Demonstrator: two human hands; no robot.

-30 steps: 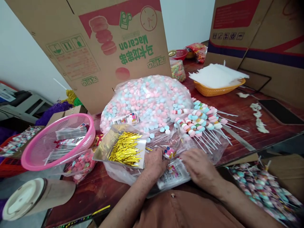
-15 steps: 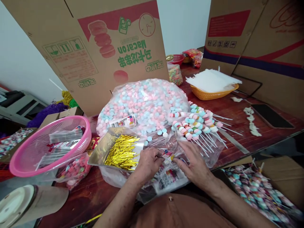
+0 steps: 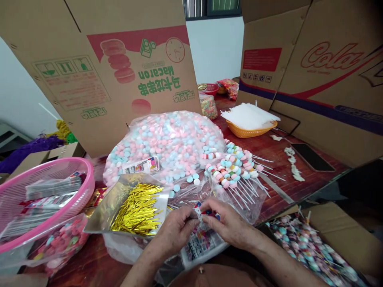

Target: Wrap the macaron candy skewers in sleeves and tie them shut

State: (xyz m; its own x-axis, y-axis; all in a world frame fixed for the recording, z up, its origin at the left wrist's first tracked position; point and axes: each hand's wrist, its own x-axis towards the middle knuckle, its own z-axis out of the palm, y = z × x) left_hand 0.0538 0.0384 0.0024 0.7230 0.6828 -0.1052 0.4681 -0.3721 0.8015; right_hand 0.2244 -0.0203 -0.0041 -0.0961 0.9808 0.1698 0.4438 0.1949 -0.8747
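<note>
My left hand (image 3: 176,230) and my right hand (image 3: 229,225) meet over a small clear printed candy bag (image 3: 201,210), each pinching its top edge. Under the hands lies a stack of the same printed bags (image 3: 199,244). Just left is a silver tray of gold twist ties (image 3: 136,207). Beyond the hands lies a pile of candy skewers on white sticks (image 3: 236,167), and behind that a big clear sack of pink and blue candies (image 3: 167,139).
A pink basket (image 3: 64,167) holding packets stands at the left, over a bag of mixed sweets (image 3: 60,243). An orange basket of white sheets (image 3: 248,119), a phone (image 3: 312,156), cardboard boxes (image 3: 119,67) at the back, a carton of wrapped skewers (image 3: 308,247) at lower right.
Both hands have lifted off the stack and come together, pinching one small printed bag. The view has tilted up and shifted right.
</note>
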